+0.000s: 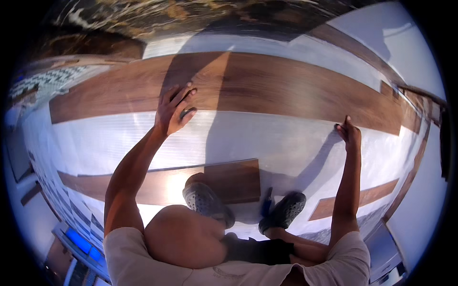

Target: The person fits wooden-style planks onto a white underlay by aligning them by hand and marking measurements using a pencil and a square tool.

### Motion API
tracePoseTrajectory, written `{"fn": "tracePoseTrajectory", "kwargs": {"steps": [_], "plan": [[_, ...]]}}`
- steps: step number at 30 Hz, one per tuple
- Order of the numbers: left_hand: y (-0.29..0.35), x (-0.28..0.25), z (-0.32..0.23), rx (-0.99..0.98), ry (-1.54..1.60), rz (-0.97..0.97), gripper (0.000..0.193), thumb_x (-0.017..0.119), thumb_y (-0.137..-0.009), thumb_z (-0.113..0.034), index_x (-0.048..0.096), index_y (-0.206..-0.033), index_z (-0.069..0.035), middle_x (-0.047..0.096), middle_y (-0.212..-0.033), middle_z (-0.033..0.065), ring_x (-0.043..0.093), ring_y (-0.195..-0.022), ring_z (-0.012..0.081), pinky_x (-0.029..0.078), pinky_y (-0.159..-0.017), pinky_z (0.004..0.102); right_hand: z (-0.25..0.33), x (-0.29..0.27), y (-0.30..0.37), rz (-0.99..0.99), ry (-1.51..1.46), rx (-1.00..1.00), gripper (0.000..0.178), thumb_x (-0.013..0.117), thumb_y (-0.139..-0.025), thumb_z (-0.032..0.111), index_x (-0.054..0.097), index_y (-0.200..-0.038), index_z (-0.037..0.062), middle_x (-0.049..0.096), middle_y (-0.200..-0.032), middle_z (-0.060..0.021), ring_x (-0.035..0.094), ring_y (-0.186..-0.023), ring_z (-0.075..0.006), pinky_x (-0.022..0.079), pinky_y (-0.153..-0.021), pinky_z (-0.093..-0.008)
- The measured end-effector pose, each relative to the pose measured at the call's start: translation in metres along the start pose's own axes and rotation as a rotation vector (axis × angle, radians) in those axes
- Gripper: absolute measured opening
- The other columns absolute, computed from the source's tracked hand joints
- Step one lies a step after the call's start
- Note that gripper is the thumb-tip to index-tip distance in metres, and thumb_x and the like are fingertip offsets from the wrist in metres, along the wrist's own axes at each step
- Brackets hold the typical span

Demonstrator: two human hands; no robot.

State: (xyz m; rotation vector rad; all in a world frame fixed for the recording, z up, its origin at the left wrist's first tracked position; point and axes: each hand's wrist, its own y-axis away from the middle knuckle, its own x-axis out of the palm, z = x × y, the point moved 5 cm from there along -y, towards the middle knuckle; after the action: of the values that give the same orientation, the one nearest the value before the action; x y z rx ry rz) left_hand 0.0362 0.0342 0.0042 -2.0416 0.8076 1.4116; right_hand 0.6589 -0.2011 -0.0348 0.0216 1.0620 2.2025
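A long brown wood-grain floor plank [267, 88] lies across the white sheet in front of me. My left hand [175, 109] is spread over its near edge, left of the middle, with the fingertips on or just above the wood. Toward the plank's right end, my right hand [351, 132] is at the near edge. Its index finger stretches to the wood, and the thumb stands apart to the left. Nothing shows in either hand. Whether the fingers press on the plank or hover, I cannot tell.
Shorter planks [234, 181] lie by my feet, and another strip [353, 199] lies at the right. A blue-handled tool [267, 202] rests between my dark clogs [288, 209]. Black marbled stone [191, 19] borders the far side. White sheet [257, 138] covers the floor.
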Motion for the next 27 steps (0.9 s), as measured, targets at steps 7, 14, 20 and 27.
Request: {"fn": "tracePoseTrajectory", "kwargs": {"steps": [7,14,20,27], "plan": [[0.000,-0.007,-0.005,-0.014,-0.022,-0.022,0.060,0.075,-0.080,-0.030,0.058,-0.136,-0.017,0.047,-0.149,0.0022,0.046,-0.128,0.0342,0.040,-0.105,0.0481,0.020,0.011,0.006,-0.023,0.513,0.075,0.056,0.062,-0.091,0.058,0.068,-0.080,0.0029,0.067,-0.063,-0.0129,0.068,-0.055,-0.0205,0.056,-0.050,-0.0306],[-0.006,-0.002,-0.006,0.000,0.026,-0.015,0.063,0.075,-0.081,-0.027,0.054,-0.139,-0.017,0.044,-0.151,0.0031,0.043,-0.131,0.0353,0.037,-0.106,0.0492,0.095,0.056,-0.004,-0.247,1.251,-0.633,0.046,0.064,-0.090,0.047,0.068,-0.093,0.0009,0.070,-0.079,-0.0135,0.068,-0.068,-0.0291,0.056,-0.068,-0.0402],[-0.004,-0.007,0.000,0.003,0.090,-0.043,0.065,0.064,-0.090,-0.028,0.043,-0.142,0.006,0.038,-0.152,0.0219,0.040,-0.135,0.0415,0.030,-0.114,0.0495,0.140,0.177,0.005,-0.067,1.258,-1.273,0.048,0.075,-0.080,0.030,0.063,-0.119,0.0046,0.061,-0.125,-0.0145,0.058,-0.115,-0.0338,0.048,-0.095,-0.0435],[0.004,0.004,0.016,-0.216,-0.059,-0.109,0.070,0.058,-0.094,-0.035,0.036,-0.146,0.007,0.031,-0.156,0.0232,0.029,-0.144,0.0396,0.024,-0.119,0.0485,0.174,0.184,-0.007,0.252,1.392,-1.017,0.052,0.079,-0.073,0.030,0.063,-0.111,-0.0014,0.064,-0.111,-0.0156,0.061,-0.103,-0.0342,0.050,-0.089,-0.0410]]}}
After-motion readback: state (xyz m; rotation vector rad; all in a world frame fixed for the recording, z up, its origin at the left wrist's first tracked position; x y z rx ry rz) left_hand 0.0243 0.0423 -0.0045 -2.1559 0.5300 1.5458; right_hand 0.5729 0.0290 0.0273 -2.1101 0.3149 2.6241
